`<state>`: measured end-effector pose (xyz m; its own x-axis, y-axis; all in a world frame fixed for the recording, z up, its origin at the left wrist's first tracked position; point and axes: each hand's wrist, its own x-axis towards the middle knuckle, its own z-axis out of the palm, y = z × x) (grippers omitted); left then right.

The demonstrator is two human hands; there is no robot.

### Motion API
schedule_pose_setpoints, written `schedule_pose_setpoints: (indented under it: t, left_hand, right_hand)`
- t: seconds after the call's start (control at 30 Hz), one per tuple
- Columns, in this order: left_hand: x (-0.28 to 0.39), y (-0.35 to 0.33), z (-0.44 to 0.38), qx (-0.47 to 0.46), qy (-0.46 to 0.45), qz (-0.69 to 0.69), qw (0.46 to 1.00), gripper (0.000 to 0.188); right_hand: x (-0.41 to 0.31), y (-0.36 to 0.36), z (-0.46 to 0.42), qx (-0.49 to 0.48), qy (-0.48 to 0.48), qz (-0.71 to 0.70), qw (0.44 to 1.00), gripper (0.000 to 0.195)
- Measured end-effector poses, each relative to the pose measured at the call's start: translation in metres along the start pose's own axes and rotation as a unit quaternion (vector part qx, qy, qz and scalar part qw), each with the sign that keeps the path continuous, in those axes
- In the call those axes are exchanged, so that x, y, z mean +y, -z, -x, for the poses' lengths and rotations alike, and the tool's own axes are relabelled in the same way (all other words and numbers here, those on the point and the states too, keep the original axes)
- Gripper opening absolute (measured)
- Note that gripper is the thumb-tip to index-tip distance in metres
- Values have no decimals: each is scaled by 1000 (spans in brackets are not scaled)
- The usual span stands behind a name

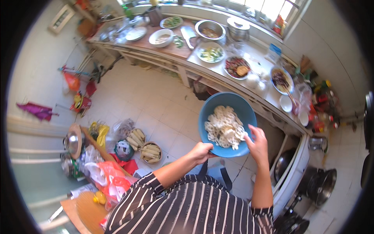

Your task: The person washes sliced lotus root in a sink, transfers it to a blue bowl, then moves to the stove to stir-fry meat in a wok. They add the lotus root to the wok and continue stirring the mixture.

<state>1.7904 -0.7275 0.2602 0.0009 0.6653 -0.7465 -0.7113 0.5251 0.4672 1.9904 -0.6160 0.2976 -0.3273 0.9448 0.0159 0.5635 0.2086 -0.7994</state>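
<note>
A blue plastic basin (209,108) is held out in front of my body, above the tiled floor. Sliced lotus root (225,126), pale and full of holes, lies heaped inside it. My left hand (201,153) grips the basin's near left rim, thumb on top and fingers underneath. At the right rim is my right hand (258,144), its thumb and fingers apart, close to the outermost slices. Whether its thumb touches a slice cannot be made out.
A long counter (187,63) along the window carries a cleaver (188,35), a metal pot (209,25) and several filled dishes. Woks (320,187) stand at right. Two baskets of corn (150,152) sit on the floor at left, beside a cluttered wooden table (87,209).
</note>
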Motion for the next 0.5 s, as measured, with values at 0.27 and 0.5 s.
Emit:
schedule_pose_setpoints:
  t: [0.27, 0.5]
  left_hand:
    - [30, -13, -11, -60, -50, -31, 996, 33]
    - [32, -29, -34, -155, 20, -122, 980, 37]
  right_hand:
    - [-23, -73, -68, -87, -37, 226, 970, 107]
    - [5, -54, -39, -3, -78, 259, 963, 83]
